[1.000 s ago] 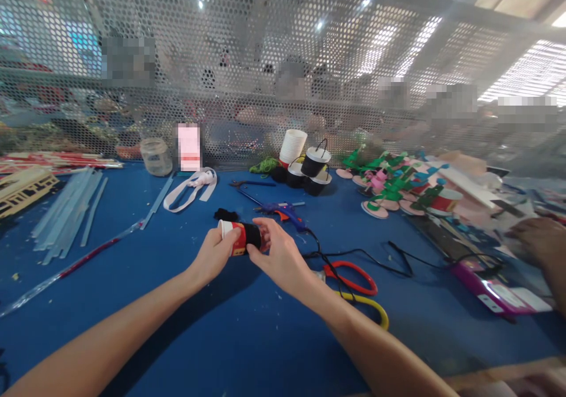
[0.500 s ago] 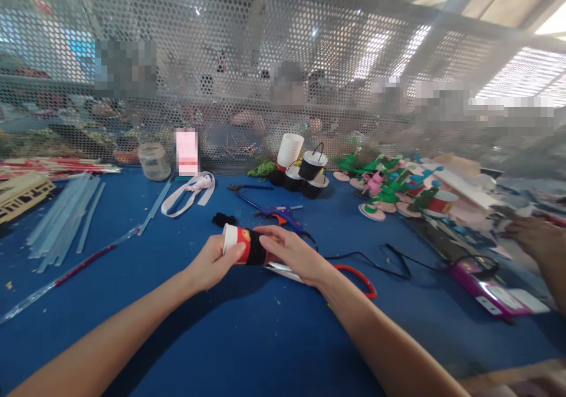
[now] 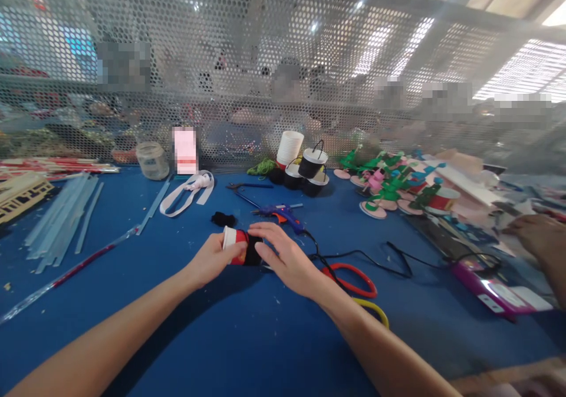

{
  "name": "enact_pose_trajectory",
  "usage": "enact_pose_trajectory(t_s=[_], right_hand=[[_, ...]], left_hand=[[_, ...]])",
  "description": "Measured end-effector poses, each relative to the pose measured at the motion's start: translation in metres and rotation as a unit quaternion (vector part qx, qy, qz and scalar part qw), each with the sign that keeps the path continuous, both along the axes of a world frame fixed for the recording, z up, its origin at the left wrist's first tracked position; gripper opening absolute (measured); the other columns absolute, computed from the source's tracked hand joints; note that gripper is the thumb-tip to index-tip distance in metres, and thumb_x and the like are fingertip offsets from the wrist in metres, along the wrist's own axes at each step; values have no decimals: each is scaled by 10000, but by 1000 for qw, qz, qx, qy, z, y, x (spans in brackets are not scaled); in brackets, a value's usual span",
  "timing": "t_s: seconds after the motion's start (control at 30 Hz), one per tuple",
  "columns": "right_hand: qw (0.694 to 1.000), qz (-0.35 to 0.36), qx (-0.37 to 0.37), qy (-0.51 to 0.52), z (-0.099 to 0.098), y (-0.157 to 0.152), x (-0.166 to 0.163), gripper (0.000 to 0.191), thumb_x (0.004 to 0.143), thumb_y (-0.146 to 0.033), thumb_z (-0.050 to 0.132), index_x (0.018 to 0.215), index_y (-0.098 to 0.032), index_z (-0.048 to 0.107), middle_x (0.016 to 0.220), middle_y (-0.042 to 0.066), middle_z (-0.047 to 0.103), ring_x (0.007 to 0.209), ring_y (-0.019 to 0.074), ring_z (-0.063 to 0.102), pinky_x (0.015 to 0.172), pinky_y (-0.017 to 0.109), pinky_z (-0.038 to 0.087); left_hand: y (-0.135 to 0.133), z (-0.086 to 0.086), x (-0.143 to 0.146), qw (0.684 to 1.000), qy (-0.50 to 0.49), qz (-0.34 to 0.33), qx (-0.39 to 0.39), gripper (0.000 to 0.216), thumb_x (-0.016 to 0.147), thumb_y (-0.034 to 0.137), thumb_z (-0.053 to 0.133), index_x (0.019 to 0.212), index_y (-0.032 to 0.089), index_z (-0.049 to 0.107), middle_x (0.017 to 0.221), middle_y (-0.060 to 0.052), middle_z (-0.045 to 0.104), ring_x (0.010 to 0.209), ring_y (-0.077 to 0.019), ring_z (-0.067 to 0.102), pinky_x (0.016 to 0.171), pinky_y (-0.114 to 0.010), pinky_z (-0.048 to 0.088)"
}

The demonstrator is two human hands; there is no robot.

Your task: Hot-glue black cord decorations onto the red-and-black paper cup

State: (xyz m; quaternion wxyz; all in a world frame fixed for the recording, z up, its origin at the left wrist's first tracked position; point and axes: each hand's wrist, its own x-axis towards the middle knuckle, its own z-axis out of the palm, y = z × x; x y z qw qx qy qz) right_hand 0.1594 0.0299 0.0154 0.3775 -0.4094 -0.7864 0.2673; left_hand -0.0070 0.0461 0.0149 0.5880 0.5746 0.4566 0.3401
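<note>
held sideways at frame centre, the paper cup [image 3: 241,236] runs left to right: left hand [image 3: 213,261] clamped near its white end, right hand [image 3: 285,258] at its black band [image 3: 253,253], whether clamped i cannot tell.

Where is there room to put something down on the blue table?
There's bare blue table on the near side of the cup in the left hand, between the two forearms. Another bare patch lies between the yellow handle and the purple device. It's crowded at the back right, with green and pink figures, and around the blue glue gun.
</note>
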Motion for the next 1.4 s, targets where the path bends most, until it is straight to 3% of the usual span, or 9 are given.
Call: enact_pose_trajectory(t_s=[0.27,0.4,0.53,0.7,0.87,0.97,1.03,1.13,1.4], right_hand=[[999,32,-21,32,5,-6,-9,327,866,-242,277,1008,-152,557,1118,100,520,1062,151,462,917,302,370],[991,-126,-34,-40,10,20,17,265,813,-268,397,988,-139,549,998,98,589,887,167,558,801,292,435],[916,-279,-101,-269,3,54,48,274,750,-238,476,973,-103,561,1014,142,568,931,212,540,815,295,395],[897,-297,-155,-287,-20,77,51,183,641,-150,562,809,-88,598,933,169,586,912,267,547,755,311,409],[908,-312,-165,-226,-14,73,47,301,692,-165,507,980,-77,503,883,139,610,807,208,589,664,276,444],[945,-272,-176,-52,4,54,49,365,702,-218,528,1043,-130,429,893,75,618,733,138,599,599,223,461],[951,-195,-229,68,14,37,49,264,689,-294,557,894,-146,483,731,33,622,600,123,588,532,225,465],[949,-119,-281,73,19,14,46,229,708,-370,529,768,-153,486,604,12,595,495,113,567,489,236,468],[973,-165,-161,-33,4,-14,35,272,723,-371,512,865,-144,557,729,44,642,673,183,605,602,288,474]], left_hand=[[-2,-11,2,993,73,-40,83,374,711,417,437,461,139,428,440,40,391,444,-61,325,454,-201,266],[0,-15,1,992,97,-20,83,375,718,423,426,467,144,429,450,42,393,440,-62,324,445,-198,255],[0,-12,-1,981,156,-16,117,364,728,394,422,460,146,430,468,33,419,463,-75,369,472,-204,277],[3,-11,-5,975,188,-10,119,387,739,419,392,477,143,461,478,20,444,481,-90,390,501,-215,298],[8,-14,-9,978,176,-6,111,413,747,444,357,470,147,427,469,28,403,471,-82,347,486,-214,275],[10,-17,-10,979,174,0,102,410,746,442,352,481,143,445,471,27,413,471,-81,347,484,-213,276],[10,-18,-11,981,169,-1,98,417,746,446,346,484,141,454,473,24,428,468,-81,354,484,-212,282],[11,-20,-11,982,161,-1,98,422,747,456,343,490,141,457,479,20,439,467,-80,362,482,-208,286],[13,-14,-9,990,129,15,48,379,708,460,346,473,163,370,439,49,310,421,-60,246,421,-209,180]])
